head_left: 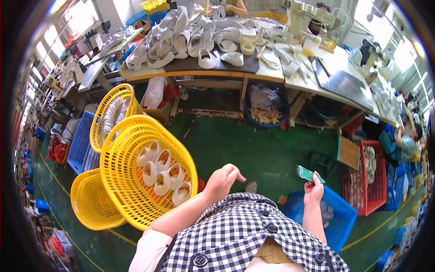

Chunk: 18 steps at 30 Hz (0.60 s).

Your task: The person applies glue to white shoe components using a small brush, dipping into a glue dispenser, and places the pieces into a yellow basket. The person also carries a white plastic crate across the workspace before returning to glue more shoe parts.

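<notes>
My left hand [221, 182] hangs in front of my body beside the yellow basket, its fingers loosely curled with nothing visible in them. At the right, my right hand [313, 191] is closed on a slim green packet [310, 174], held between thumb and fingers. Thin dark tips stick out of the packet's left end; what they are is too small to tell. In the large yellow basket [118, 181] nearest my left arm lie several white shoe uppers [162, 183], set close together on an orange bottom.
A workbench [210, 77] ahead carries piled white shoe uppers [172, 41] and a sewing machine [312, 18]. Yellow baskets [93, 204] and a blue crate [81, 138] stand left. At right are a blue bin [346, 222], a red crate [380, 190] and a seated person [407, 143].
</notes>
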Each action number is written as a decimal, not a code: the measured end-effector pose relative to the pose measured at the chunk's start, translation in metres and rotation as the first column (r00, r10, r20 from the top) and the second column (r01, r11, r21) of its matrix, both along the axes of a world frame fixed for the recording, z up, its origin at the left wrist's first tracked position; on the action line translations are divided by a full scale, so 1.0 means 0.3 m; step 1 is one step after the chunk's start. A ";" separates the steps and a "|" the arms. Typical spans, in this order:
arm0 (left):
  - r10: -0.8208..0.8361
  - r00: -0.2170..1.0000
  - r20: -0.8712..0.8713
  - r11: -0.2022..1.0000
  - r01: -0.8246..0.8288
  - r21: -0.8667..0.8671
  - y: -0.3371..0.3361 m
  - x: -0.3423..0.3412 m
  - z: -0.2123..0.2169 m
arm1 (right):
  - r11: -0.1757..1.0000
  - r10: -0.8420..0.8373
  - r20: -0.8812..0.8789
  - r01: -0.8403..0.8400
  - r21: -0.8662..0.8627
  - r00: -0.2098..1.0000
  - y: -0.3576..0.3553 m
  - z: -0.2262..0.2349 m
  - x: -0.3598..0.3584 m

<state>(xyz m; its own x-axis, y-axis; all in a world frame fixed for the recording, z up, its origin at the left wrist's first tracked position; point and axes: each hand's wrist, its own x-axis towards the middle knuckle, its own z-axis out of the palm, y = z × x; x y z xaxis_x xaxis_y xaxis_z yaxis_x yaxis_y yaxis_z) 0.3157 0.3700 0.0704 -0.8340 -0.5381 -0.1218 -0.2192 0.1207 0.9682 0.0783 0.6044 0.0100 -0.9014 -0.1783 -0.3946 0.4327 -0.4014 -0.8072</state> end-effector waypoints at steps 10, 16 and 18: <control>0.545 0.826 -0.146 0.794 -0.452 0.408 -0.411 -0.384 -0.022 | 0.941 0.339 -0.352 -0.309 0.140 0.872 -0.645 0.214 -0.558; 0.708 0.672 -0.219 0.665 -0.527 0.529 -0.844 -0.544 -0.031 | 0.869 0.494 -0.492 -0.392 0.301 0.717 -0.897 0.141 -0.734; 0.698 0.684 -0.212 0.677 -0.534 0.507 -0.967 -0.607 -0.044 | 0.816 0.562 -0.432 -0.388 0.428 0.705 -0.959 0.121 -0.777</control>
<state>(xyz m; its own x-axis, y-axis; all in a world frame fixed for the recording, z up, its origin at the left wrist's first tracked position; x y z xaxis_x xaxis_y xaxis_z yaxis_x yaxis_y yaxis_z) 0.1336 0.0800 0.0571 -0.3431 -0.9182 -0.1979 0.2668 -0.2973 0.9168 -0.1547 0.3167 0.0464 -0.8005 -0.5994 0.0001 -0.0177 0.0235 -0.9996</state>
